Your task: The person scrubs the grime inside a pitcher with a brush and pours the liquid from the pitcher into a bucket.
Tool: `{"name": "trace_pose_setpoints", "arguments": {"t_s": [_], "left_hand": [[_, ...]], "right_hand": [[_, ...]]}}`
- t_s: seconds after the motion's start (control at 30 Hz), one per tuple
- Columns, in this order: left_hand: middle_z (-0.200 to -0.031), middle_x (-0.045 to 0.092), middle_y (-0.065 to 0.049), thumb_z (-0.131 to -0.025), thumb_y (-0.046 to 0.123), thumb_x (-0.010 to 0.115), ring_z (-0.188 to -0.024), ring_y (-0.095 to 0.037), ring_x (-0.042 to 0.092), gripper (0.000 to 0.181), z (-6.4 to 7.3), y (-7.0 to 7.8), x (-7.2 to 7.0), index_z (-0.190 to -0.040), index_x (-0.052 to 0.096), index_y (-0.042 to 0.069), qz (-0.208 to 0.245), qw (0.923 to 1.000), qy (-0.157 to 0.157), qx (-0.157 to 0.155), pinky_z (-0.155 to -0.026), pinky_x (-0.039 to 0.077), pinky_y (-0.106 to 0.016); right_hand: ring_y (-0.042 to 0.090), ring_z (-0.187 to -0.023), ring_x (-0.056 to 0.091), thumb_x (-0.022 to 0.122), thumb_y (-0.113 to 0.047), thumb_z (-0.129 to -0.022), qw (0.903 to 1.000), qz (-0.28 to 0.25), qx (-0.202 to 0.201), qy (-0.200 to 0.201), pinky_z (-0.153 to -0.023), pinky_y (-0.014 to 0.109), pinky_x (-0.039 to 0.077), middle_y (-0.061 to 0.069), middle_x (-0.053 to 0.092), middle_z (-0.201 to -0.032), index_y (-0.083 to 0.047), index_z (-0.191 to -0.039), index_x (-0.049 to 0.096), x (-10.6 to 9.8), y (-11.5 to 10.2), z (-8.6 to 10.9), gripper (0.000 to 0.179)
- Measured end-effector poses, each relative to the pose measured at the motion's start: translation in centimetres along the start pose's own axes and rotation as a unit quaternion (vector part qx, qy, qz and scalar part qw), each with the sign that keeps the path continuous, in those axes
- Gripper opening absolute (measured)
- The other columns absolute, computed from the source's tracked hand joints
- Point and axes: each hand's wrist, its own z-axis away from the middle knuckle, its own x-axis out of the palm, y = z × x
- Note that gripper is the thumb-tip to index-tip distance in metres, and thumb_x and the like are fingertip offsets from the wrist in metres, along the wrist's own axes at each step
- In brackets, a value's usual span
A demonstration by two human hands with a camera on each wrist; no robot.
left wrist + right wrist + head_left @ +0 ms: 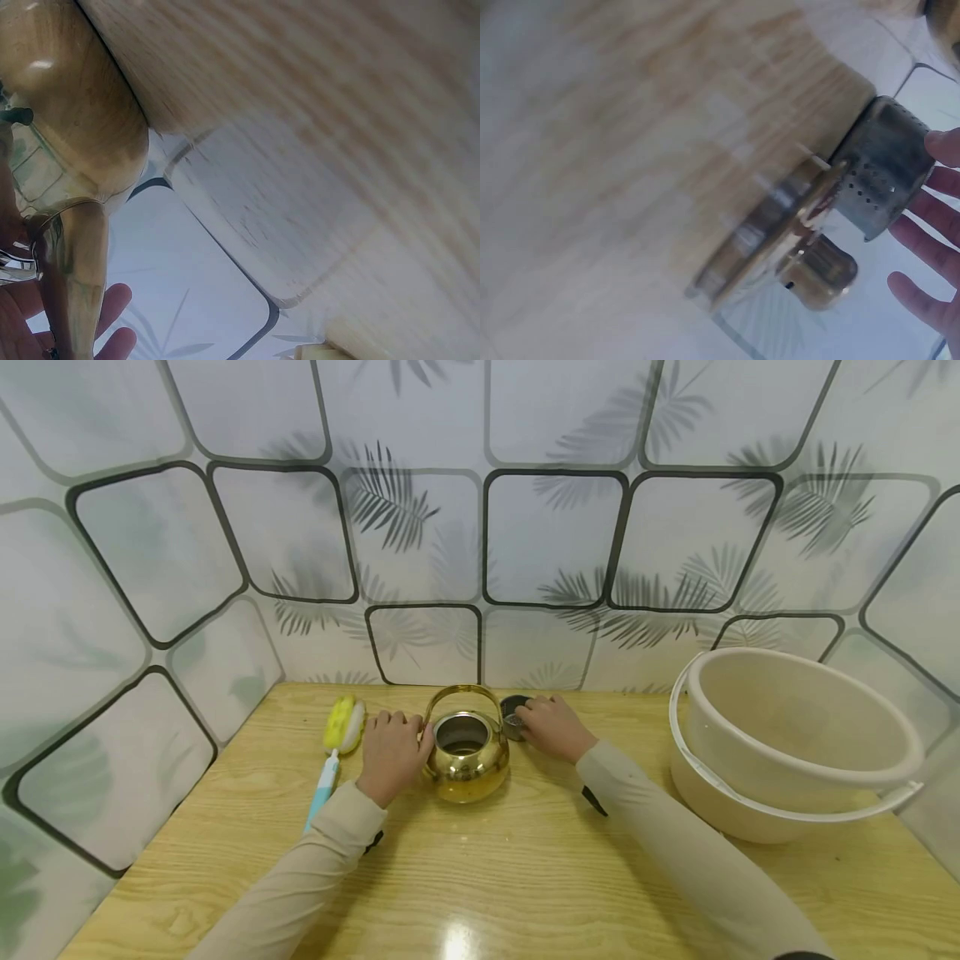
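Note:
A gold kettle [468,777] stands uncovered on the wooden table, its arched handle [462,689] upright. My left hand [393,752] is at its left side and grips the spout [79,277], with fingertips showing behind the spout in the left wrist view. To the kettle's right, my right hand [553,727] holds the rim of a metal strainer [885,165] with small holes, thumb on one side and fingers along the other. Close beside the strainer, a shiny lid [772,232] with a round knob [821,274] lies on the table, knob up.
Left of my left hand lies a brush [322,789] with a blue and white handle and a yellow and white sponge head [345,724]. Two nested beige tubs, the upper one a bucket [802,710] with a white bail handle, stand at right. Patterned wall panels [555,539] enclose the table.

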Motion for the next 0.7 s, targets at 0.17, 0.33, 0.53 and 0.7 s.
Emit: {"name": "trace_pose_setpoints", "arguments": {"t_s": [0.17,0.33,0.53,0.7], "left_hand": [[-0.080,0.067,-0.016,-0.094,0.032,0.050,-0.076,-0.034,0.059,0.033,0.0,0.0,0.0,-0.087,0.071,0.007,-0.001,0.9999,-0.009,-0.004,-0.070,0.047,-0.046],[-0.082,0.067,-0.016,-0.094,0.032,0.051,-0.079,-0.035,0.059,0.033,0.0,0.1,-0.3,-0.088,0.071,0.007,0.004,0.9998,-0.019,-0.010,-0.073,0.047,-0.046],[-0.082,0.066,-0.016,-0.095,0.032,0.050,-0.080,-0.035,0.059,0.032,0.0,0.2,-0.4,-0.088,0.070,0.008,0.005,0.9995,-0.027,-0.015,-0.074,0.046,-0.046],[-0.082,0.066,-0.015,-0.095,0.032,0.050,-0.080,-0.035,0.059,0.032,0.1,0.3,-0.4,-0.087,0.070,0.008,0.005,0.9996,-0.025,-0.014,-0.074,0.046,-0.046]], "right_hand": [[0.022,-0.078,0.062,0.070,-0.021,-0.083,0.9997,0.006,-0.002,0.024,-0.071,0.041,0.050,0.006,0.067,-0.087,-0.009,-0.099,0.064,-0.6,-0.1,0.3,0.020],[0.023,-0.079,0.064,0.070,-0.019,-0.083,0.9973,0.009,0.003,0.073,-0.071,0.042,0.051,0.007,0.067,-0.086,-0.008,-0.097,0.064,-1.4,-0.4,0.4,0.019],[0.025,-0.082,0.066,0.069,-0.019,-0.084,0.9936,-0.015,0.027,0.108,-0.076,0.043,0.051,0.008,0.070,-0.093,-0.007,-0.103,0.065,-2.7,-1.3,0.5,0.023],[0.024,-0.080,0.067,0.066,-0.019,-0.086,0.9896,-0.020,0.058,0.130,-0.078,0.043,0.051,0.008,0.071,-0.093,-0.007,-0.101,0.065,-3.9,-2.6,0.5,0.019]]}}
